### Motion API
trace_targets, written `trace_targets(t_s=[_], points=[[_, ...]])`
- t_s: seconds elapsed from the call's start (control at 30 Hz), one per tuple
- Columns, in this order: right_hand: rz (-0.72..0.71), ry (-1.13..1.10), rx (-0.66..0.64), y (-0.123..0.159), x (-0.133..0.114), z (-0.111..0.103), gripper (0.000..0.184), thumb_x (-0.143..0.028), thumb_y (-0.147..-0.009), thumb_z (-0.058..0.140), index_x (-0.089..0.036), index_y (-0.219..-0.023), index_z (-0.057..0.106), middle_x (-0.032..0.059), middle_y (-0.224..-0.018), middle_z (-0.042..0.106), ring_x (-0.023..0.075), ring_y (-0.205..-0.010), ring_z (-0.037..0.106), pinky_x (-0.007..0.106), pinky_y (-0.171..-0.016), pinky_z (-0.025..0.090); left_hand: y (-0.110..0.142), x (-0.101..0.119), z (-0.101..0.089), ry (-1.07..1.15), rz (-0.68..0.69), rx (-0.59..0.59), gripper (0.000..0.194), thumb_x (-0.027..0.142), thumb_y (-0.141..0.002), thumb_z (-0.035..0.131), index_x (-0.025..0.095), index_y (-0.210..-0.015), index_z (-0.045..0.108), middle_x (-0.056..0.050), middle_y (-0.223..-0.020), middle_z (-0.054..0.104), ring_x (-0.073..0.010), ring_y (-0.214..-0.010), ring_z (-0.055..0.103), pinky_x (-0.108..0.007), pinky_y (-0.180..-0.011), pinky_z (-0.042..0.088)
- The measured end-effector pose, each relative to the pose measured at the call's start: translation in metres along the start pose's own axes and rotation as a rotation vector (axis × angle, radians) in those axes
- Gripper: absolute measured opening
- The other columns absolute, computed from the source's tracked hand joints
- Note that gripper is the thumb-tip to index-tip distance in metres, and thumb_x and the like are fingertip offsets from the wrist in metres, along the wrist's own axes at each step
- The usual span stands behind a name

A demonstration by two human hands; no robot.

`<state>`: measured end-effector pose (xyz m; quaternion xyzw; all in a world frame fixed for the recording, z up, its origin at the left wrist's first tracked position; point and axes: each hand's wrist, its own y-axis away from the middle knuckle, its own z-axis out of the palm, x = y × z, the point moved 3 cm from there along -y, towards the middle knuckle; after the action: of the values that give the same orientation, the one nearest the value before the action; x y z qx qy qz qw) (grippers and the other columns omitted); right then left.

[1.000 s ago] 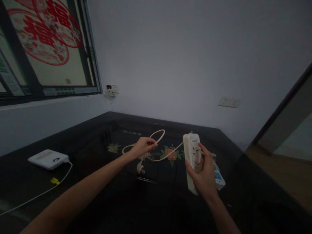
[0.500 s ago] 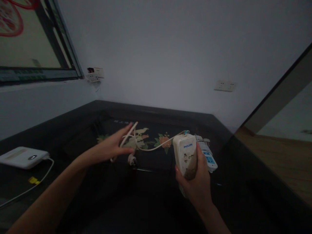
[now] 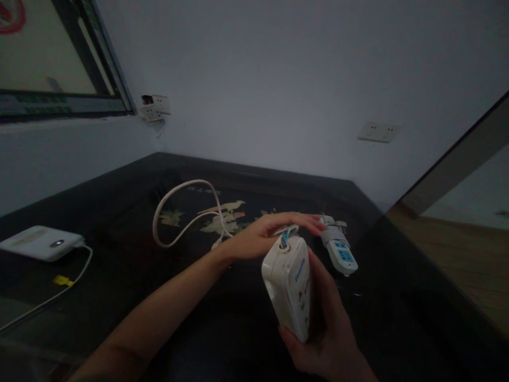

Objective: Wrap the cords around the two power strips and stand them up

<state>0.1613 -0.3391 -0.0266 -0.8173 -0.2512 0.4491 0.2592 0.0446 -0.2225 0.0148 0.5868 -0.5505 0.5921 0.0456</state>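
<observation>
Head view: right hand (image 3: 331,339) grips power strip (image 3: 281,286); coloured wires (image 3: 284,240) enter it.

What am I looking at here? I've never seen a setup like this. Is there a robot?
No robot: these are a person's own two bare hands, seen by a camera worn on the head, looking forward and down.

The right hand grips a white Philips power strip, with coloured wires showing at its upper end. The left hand is just behind that end; whether it pinches anything is hidden.

On the dark, flower-patterned table a pale cord lies in a loop. To the right is a second power strip with blue sockets and a cord wound around it. At far left sits a flat white device with a cable.
</observation>
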Motion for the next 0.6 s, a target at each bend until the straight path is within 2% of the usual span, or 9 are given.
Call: trace_targets(t_s=[0.13,0.27,0.37,0.43,0.5,0.6], points=[[0.006,0.063,-0.008,0.000,-0.005,-0.011,0.092,-0.019,-0.068,0.062,-0.029,-0.150,0.021,0.0057,-0.145,0.046,0.0314,-0.124,0.053,0.043,-0.090,0.057,0.004,0.005,-0.015,-0.274,0.040,0.055,0.015,0.023,-0.093,0.050,0.022,-0.095,0.065,-0.005,-0.100,0.071,-0.0164,-0.100,0.065,-0.046,-0.115,0.025],[-0.004,0.174,-0.046,0.004,0.004,-0.039,0.098,-0.025,-0.063,0.070,-0.034,-0.149,0.024,0.0050,-0.140,0.052,0.0346,-0.117,0.058,0.045,-0.083,0.060,0.009,0.025,-0.040,-0.548,0.149,0.073,0.014,0.022,-0.091,0.053,0.023,-0.095,0.066,-0.003,-0.096,0.071,-0.0150,-0.095,0.064,-0.045,-0.114,0.029],[0.028,0.272,0.000,0.000,0.012,-0.066,0.105,-0.031,-0.053,0.078,-0.039,-0.146,0.031,0.0034,-0.139,0.051,0.0388,-0.116,0.057,0.048,-0.080,0.060,0.015,0.042,-0.051,-0.728,0.218,0.099,0.015,0.021,-0.092,0.053,0.021,-0.098,0.067,-0.004,-0.096,0.072,-0.0150,-0.092,0.065,-0.041,-0.108,0.039],[0.011,0.317,-0.014,-0.010,0.007,-0.078,0.105,-0.034,-0.050,0.079,-0.040,-0.145,0.034,0.0040,-0.136,0.054,0.0382,-0.111,0.060,0.046,-0.076,0.061,0.018,0.051,-0.054,-0.810,0.258,0.147,0.014,0.021,-0.092,0.054,0.020,-0.097,0.067,-0.005,-0.093,0.072,-0.0146,-0.089,0.066,-0.034,-0.096,0.049],[-0.055,0.351,-0.075,-0.025,-0.006,-0.081,0.100,-0.034,-0.057,0.075,-0.038,-0.146,0.030,0.0058,-0.132,0.057,0.0353,-0.106,0.064,0.043,-0.073,0.062,0.022,0.058,-0.054,-0.873,0.288,0.222,0.012,0.021,-0.091,0.056,0.019,-0.096,0.067,-0.006,-0.091,0.073,-0.0135,-0.085,0.067,-0.026,-0.081,0.054],[-0.087,0.459,-0.103,-0.050,-0.030,-0.077,0.080,-0.030,-0.074,0.059,-0.035,-0.147,0.027,0.0047,-0.128,0.059,0.0284,-0.107,0.064,0.037,-0.079,0.061,0.025,0.067,-0.053,-0.974,0.325,0.332,0.009,0.018,-0.088,0.061,0.017,-0.094,0.068,-0.005,-0.088,0.074,-0.0119,-0.080,0.069,-0.020,-0.071,0.054]])
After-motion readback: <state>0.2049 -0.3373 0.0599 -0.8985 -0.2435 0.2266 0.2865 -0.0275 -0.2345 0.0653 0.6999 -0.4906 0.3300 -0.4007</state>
